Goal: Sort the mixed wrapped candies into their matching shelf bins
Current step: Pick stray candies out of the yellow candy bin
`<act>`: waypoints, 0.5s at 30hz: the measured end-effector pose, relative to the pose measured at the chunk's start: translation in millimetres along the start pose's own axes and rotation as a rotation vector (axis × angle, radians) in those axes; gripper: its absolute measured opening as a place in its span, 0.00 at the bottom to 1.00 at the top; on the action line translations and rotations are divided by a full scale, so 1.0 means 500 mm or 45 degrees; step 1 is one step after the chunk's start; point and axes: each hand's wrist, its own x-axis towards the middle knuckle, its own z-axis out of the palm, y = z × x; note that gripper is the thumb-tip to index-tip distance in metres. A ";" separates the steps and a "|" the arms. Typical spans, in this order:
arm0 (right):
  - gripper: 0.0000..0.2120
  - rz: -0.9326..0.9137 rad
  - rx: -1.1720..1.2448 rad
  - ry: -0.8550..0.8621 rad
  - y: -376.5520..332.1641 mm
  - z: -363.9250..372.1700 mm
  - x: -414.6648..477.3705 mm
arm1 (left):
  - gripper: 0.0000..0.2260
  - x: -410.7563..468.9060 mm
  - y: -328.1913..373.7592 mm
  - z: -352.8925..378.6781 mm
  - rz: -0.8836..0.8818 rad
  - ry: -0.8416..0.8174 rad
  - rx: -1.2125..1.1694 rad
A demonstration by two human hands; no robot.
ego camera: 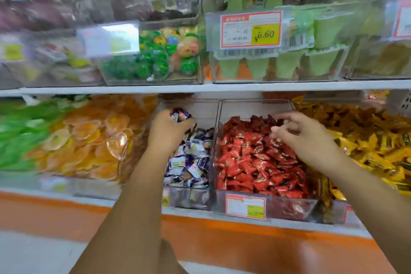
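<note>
On the lower shelf, far left, blurred green packets (20, 131); next, clear-wrapped orange slices (93, 138); then left hand (166, 129), raised over the purple-and-white candies (193, 158) heaped in the narrow bin (191, 199), fingers curled tight round a held bunch (180, 115) of purple wrappers poking from the fist; just right, past a clear divider, red candies (251, 162), glossy, piled high in the wide bin (289, 207); right hand (300, 135) low over the back of that heap, fingers half-spread and bent, blurred, so impossible to tell whether pinching a wrapper or only touching; far right, yellow candies (367, 140).
</note>
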 end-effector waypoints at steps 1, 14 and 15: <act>0.09 -0.005 -0.032 -0.002 0.001 0.004 0.000 | 0.17 0.006 -0.017 -0.004 -0.058 -0.042 0.000; 0.08 -0.011 -0.118 0.137 0.038 -0.042 -0.012 | 0.19 -0.060 0.080 0.063 0.380 -0.258 0.094; 0.09 -0.029 -0.162 0.148 0.040 -0.052 -0.012 | 0.17 -0.074 0.092 0.078 0.454 -0.315 0.093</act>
